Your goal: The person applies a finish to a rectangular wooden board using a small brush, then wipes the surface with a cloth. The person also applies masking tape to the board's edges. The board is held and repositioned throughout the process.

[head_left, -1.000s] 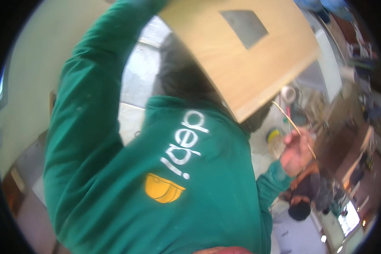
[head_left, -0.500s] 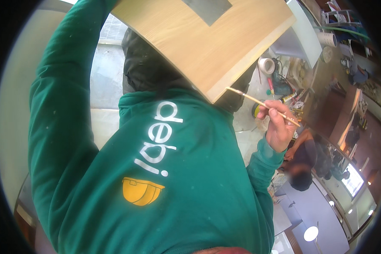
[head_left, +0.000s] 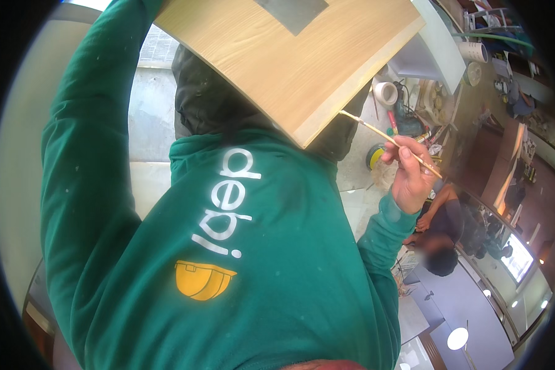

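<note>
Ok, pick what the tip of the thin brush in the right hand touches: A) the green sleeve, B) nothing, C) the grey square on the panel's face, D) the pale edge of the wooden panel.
D: the thin brush, held in the right hand, has its tip against the pale edge of the wooden panel.

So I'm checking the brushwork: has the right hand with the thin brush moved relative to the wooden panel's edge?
Yes. The right hand brought the thin brush in; its tip now touches the wooden panel edge.
</note>
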Demonstrator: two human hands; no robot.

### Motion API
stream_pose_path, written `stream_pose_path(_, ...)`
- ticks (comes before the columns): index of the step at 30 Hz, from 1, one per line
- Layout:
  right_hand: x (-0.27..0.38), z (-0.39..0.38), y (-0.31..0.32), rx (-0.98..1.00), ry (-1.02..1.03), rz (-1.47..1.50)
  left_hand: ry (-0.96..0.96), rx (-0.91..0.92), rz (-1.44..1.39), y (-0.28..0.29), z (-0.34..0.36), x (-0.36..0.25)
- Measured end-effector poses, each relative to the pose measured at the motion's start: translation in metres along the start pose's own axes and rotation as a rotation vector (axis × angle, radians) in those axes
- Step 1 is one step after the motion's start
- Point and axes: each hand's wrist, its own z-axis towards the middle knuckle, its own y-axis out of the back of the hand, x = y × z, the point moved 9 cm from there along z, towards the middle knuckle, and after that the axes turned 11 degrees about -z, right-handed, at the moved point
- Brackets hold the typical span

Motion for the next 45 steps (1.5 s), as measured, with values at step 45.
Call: stream_pose_path(45, 0.034, -0.031, -0.027, 0.136, 0.098, 0.099, -0.009, 0.023, 0.004, 0.008, -0.019, 0.001)
